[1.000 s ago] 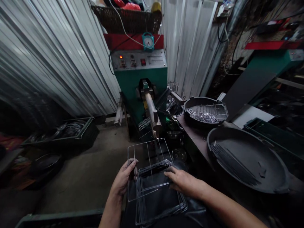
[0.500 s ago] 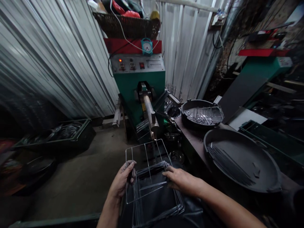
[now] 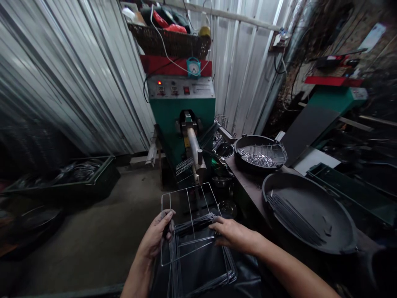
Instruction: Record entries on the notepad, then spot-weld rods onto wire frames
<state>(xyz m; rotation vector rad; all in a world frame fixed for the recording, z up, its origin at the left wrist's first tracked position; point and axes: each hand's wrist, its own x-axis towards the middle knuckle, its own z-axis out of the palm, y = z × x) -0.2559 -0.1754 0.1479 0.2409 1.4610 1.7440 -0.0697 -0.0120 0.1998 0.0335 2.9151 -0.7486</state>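
My left hand point(image 3: 155, 234) is closed on the left side of a rectangular wire frame point(image 3: 190, 207) with a few cross wires. At the frame's right side, my right hand point(image 3: 234, 234) has its fingers closed on the wire. The frame tilts up, with its far edge just by the tip of a thick metal arm point(image 3: 194, 149) on a green machine point(image 3: 167, 109); whether they touch, I cannot tell. Below it, a stack of similar wire frames point(image 3: 231, 273) lies on the dark covering over my lap.
To the right, a bench point(image 3: 248, 190) bears a round black pan point(image 3: 338, 231) with dark rods and another pan point(image 3: 240, 155) with short wire pieces. A green bin point(image 3: 105, 176) stands on the left floor. Corrugated metal wall point(image 3: 93, 62) rises behind.
My view has shifted slightly, so the machine sits a little lower. Both hands keep their hold on the wire frame. The bright glint at the metal arm's tip has faded.
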